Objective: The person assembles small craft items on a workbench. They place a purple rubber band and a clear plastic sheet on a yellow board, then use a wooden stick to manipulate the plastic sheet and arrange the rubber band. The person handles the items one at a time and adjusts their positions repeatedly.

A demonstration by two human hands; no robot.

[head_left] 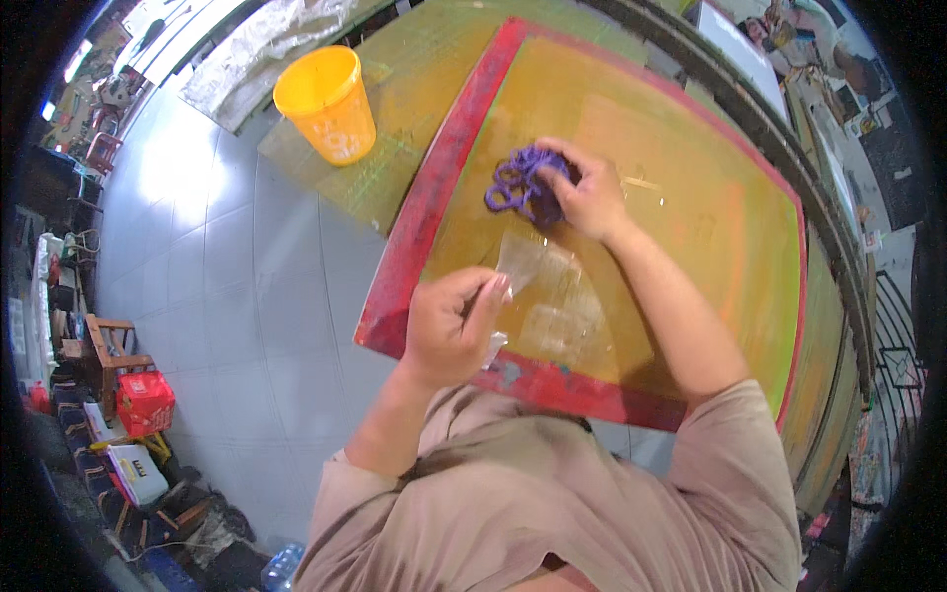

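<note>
A red-edged screen frame (464,128) with a yellow-brown sheet stretched across it lies on the table in front of me. My right hand (589,192) is closed round a bunched purple rag (518,185) and rests it on the sheet, left of its middle. Over the frame's near left part, my left hand (454,326) pinches a strip of clear film (520,259) between thumb and fingers. A smaller end of the film shows below that hand. Between my hands and the near edge, the sheet carries a wet-looking, paler patch (562,321).
A yellow bucket (330,109) stands on the stained table board (404,89) at the far left. Crumpled clear plastic (256,59) lies behind it. Tiled floor (256,296) runs along the left, with a red box (145,403) there. A dark rail (760,118) passes beyond the frame.
</note>
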